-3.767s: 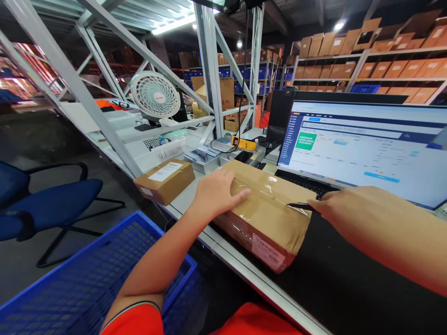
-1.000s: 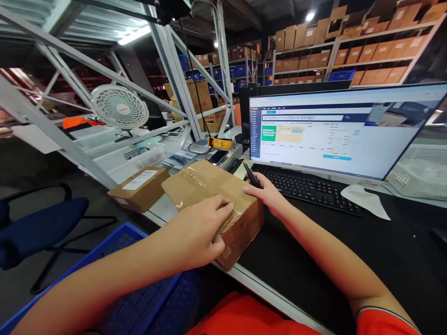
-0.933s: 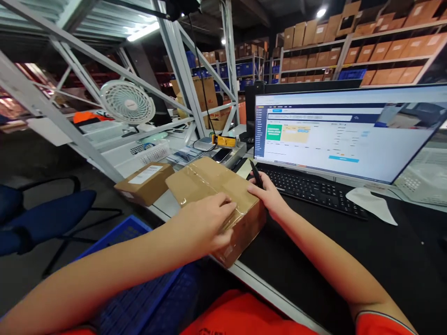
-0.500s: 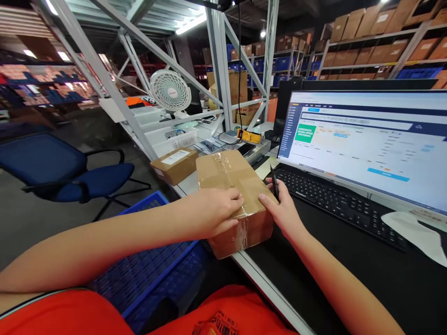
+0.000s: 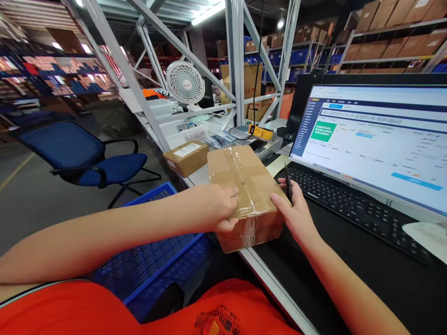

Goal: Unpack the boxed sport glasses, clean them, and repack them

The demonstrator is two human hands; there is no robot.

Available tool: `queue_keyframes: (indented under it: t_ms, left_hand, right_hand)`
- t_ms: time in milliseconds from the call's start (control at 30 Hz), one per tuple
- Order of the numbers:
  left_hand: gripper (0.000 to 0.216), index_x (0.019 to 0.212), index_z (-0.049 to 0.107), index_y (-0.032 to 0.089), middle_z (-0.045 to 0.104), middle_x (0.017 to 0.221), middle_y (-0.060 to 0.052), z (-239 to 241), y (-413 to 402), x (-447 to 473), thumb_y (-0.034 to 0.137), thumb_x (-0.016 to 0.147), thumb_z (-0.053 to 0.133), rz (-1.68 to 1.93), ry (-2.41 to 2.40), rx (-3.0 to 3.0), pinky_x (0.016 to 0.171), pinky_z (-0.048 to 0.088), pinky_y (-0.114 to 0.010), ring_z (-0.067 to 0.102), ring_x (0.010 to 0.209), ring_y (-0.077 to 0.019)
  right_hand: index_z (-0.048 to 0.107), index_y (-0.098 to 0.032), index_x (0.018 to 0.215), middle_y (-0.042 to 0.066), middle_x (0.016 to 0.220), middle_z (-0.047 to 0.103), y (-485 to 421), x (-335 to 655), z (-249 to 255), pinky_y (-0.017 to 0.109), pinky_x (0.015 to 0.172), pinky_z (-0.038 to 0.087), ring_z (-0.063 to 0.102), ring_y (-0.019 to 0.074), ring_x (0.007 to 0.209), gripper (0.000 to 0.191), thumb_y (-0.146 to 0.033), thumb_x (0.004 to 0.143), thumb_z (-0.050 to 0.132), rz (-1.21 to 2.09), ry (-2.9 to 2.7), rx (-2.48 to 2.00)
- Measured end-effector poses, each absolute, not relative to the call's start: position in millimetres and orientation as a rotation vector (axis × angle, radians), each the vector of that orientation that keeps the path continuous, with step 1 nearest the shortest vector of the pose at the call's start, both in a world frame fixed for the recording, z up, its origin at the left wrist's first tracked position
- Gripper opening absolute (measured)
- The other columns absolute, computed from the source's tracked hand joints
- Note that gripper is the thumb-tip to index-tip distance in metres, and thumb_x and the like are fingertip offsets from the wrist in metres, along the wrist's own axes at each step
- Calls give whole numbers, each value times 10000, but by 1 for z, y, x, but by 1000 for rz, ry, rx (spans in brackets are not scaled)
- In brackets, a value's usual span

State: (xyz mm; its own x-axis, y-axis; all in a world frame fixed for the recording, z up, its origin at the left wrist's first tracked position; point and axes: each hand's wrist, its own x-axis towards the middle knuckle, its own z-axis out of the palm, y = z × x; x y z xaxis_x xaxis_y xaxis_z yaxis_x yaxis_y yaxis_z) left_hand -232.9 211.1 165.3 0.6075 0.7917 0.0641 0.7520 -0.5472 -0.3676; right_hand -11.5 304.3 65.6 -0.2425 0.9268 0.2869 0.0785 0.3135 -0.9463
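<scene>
Closest to me is the person's red shirt, and just past it, below and left of the big taped carton, a blue crate shows under the left forearm. The carton itself sits on the desk right in front of the person, between the two hands, its near left corner jutting past the pale desk edge. Clear tape runs along its top and down its near end.

The left hand is at the carton's near left top edge, fingers bent and bunched close to the thumb; I can't tell whether they pinch any cardboard or tape. The right hand is at the carton's right side, thumb on the top edge, its fingers curled around a slim black tool that points up.

To the carton's right lies a black keyboard. A smaller labelled box is just off its far left corner, and a blue chair is well to its left. Beyond the carton are a yellow packet, then a round fan; a lit monitor is to its right. Farthest back, boxes fill shelves.
</scene>
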Motion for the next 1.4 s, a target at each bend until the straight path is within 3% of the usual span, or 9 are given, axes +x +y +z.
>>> queue_keyframes:
  t_ms: [100,233,367,567,800,933,1067,1300,1400]
  left_hand:
    - [327,1013,735,38,757,1052,-227,152,209,-230,310,895,597,137,-982,-2318,472,498,-308,691,579,-201]
    - [172,890,721,64,754,986,-248,138,207,-227,164,842,590,80,-833,-2186,429,445,-299,683,599,-223]
    - [118,746,658,131,766,876,-159,140,208,-227,137,842,589,36,-882,-2215,415,396,-277,616,511,-164]
    - [299,779,596,162,705,693,-51,161,201,-213,424,905,666,68,-1238,-2297,422,369,-286,648,515,-193]
    - [400,884,616,148,728,873,-97,171,195,-198,545,877,663,89,-1695,-2252,550,500,-335,727,754,-282]
    - [479,905,643,138,727,896,-124,171,194,-200,615,873,614,170,-1803,-2213,581,530,-382,730,783,-328]
    - [335,930,640,155,738,931,-114,172,192,-200,479,949,553,174,-1772,-2236,589,533,-357,737,799,-302]
    - [84,893,610,130,744,842,-144,160,189,-186,198,916,565,252,-1644,-2153,488,484,-308,733,674,-274]
    - [112,843,587,144,740,813,-162,147,190,-188,71,886,513,194,-1436,-2105,452,458,-275,733,673,-266]
  right_hand:
    - [550,-252,1243,63,1205,571,306,-10,63,413,955,463,570,268,1098,549,-537,796,692,1090,-1580,-956]
    - [541,-273,1260,57,1232,562,307,-7,60,404,937,469,574,264,1106,551,-542,803,691,1123,-1570,-958]
    - [550,-262,1249,60,1211,571,306,-7,58,424,959,457,574,268,1101,539,-545,810,683,1074,-1595,-947]
    - [540,-254,1261,72,1228,577,305,-9,57,439,972,451,568,273,1123,520,-524,835,668,1004,-1630,-936]
    - [537,-242,1262,87,1241,583,305,-9,57,457,984,453,567,292,1152,543,-544,828,665,1010,-1644,-918]
    - [529,-238,1275,90,1262,578,301,-11,60,469,1001,452,570,296,1155,548,-532,829,656,996,-1654,-926]
    - [521,-232,1286,96,1263,577,297,-13,62,468,990,469,585,293,1127,562,-532,829,652,1006,-1657,-922]
    - [521,-239,1284,95,1290,572,295,-13,62,460,968,486,572,299,1170,524,-511,851,637,981,-1697,-899]
    - [521,-245,1279,89,1286,567,297,-13,62,467,998,471,561,297,1190,510,-509,858,635,1011,-1685,-892]
